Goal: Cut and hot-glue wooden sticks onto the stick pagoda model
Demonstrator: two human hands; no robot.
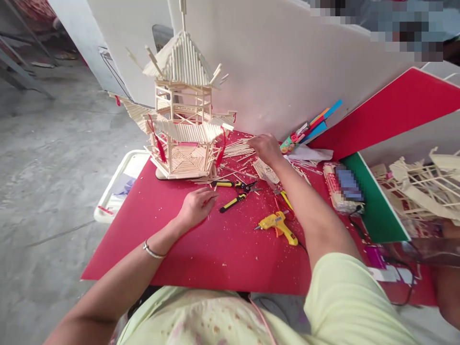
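My left hand (197,207) is closed in a pinch above the red tabletop, left of the yellow-and-black pliers (230,207). A thin pale sliver shows near its fingertips, too small to name. Further back, my right hand (266,149) reaches to a pile of thin wooden sticks (237,148), its fingers bent together at the pile's right end. What they grip is hidden. Behind my left hand stands a pagoda model (187,129) built of sticks, with red tassels. A patterned stick panel (266,170) lies below my right wrist.
A yellow glue gun (278,226) lies on the red table (201,258), amid scattered stick bits. Towards the right are a phone (348,183), a green board (377,206) and another stick model (424,187). A white stool (122,187) stands left. Someone's arm (449,278) shows at far right.
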